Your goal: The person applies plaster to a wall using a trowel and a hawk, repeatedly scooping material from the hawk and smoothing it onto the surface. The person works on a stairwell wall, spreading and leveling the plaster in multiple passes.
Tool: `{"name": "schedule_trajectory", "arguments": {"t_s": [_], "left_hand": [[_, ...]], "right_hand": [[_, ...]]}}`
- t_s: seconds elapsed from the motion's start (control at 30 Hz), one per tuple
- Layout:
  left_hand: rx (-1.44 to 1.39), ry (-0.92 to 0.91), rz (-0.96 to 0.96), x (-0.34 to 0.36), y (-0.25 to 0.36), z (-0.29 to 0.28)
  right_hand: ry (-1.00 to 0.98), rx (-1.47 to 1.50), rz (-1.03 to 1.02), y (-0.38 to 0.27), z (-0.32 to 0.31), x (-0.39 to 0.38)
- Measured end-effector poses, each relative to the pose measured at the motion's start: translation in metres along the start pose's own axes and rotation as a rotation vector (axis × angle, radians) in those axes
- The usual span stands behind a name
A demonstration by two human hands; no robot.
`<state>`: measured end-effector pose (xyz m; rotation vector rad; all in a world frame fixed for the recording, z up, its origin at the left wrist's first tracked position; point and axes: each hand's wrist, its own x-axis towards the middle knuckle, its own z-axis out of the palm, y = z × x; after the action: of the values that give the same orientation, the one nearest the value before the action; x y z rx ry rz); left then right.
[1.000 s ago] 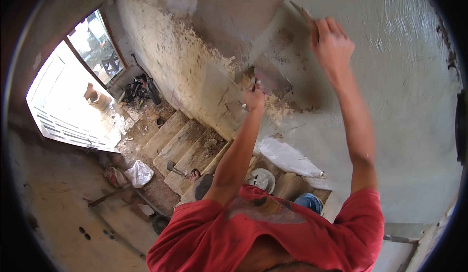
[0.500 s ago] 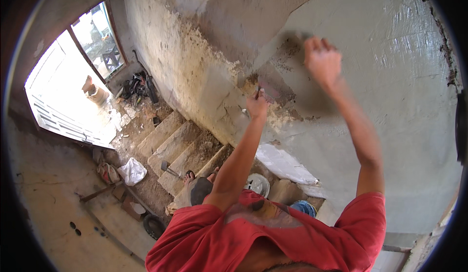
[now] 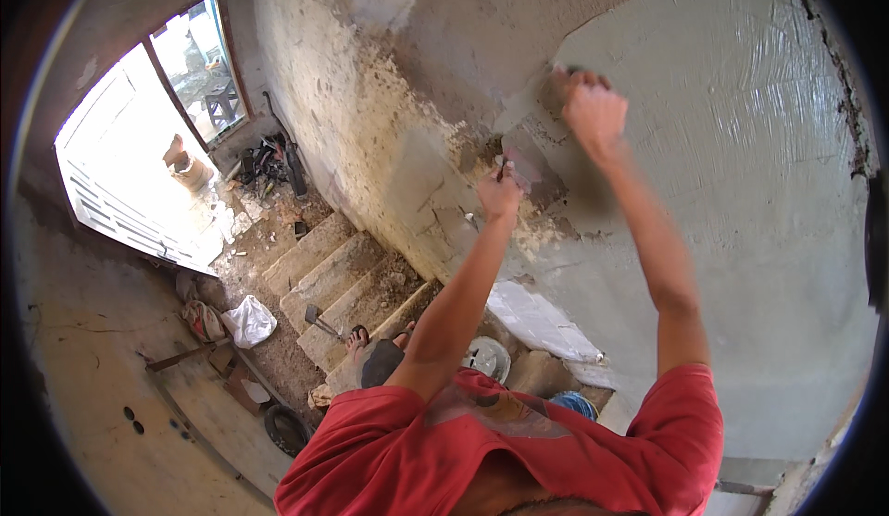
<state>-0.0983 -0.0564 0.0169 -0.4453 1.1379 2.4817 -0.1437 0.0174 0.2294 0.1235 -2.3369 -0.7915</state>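
My right hand is raised against the upper wall, its fingers wrapped round a trowel that is dark, blurred and mostly hidden. The trowel is at the edge of the wet grey plaster, beside a rough bare patch. Lower and to the left, my left hand is closed round the dark handle of a small flat tool. Its pale pinkish blade is hard to make out against the wall. Brown, crumbly wall surface shows just right of that hand.
Below on the left, concrete steps descend toward a bright doorway. A flat tool lies on a step near my feet. Beside me stand a round pale lid or bucket and a blue container. A white sack lies lower left.
My right hand has moved left and slightly down along the plaster edge with the trowel. My left hand has shifted slightly right, still gripping its tool. The view has shifted a little.
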Motion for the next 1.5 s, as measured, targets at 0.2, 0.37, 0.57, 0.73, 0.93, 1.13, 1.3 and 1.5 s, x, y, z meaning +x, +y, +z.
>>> {"name": "schedule_trajectory", "arguments": {"t_s": [0.2, 0.37, 0.57, 0.73, 0.93, 1.13, 1.3, 1.5], "left_hand": [[0.022, 0.007, 0.013, 0.001, 0.000, 0.000], [0.025, 0.060, 0.018, -0.002, 0.004, 0.008], [0.003, 0.037, 0.069, -0.016, 0.016, 0.019], [0.002, -0.034, 0.021, -0.022, 0.026, 0.021], [-0.008, 0.013, 0.024, -0.027, 0.031, 0.017], [0.034, -0.044, 0.011, -0.026, 0.022, 0.016], [0.079, -0.066, -0.047, -0.060, -0.015, 0.026], [-0.036, -0.109, -0.085, -0.100, -0.031, 0.049]], "right_hand": [[0.362, -0.068, -0.052, 0.072, -0.075, 0.045], [-0.028, -0.159, -0.208, 0.011, -0.062, -0.039], [-0.335, -0.093, -0.222, 0.040, -0.056, -0.076], [0.063, -0.208, -0.008, 0.161, -0.136, -0.003], [0.246, -0.407, 0.268, 0.250, -0.276, 0.065], [0.264, -0.462, 0.351, 0.225, -0.298, 0.029], [-0.062, -0.123, -0.226, 0.089, -0.177, -0.103], [-0.275, -0.075, -0.058, 0.098, -0.122, -0.131]]}}
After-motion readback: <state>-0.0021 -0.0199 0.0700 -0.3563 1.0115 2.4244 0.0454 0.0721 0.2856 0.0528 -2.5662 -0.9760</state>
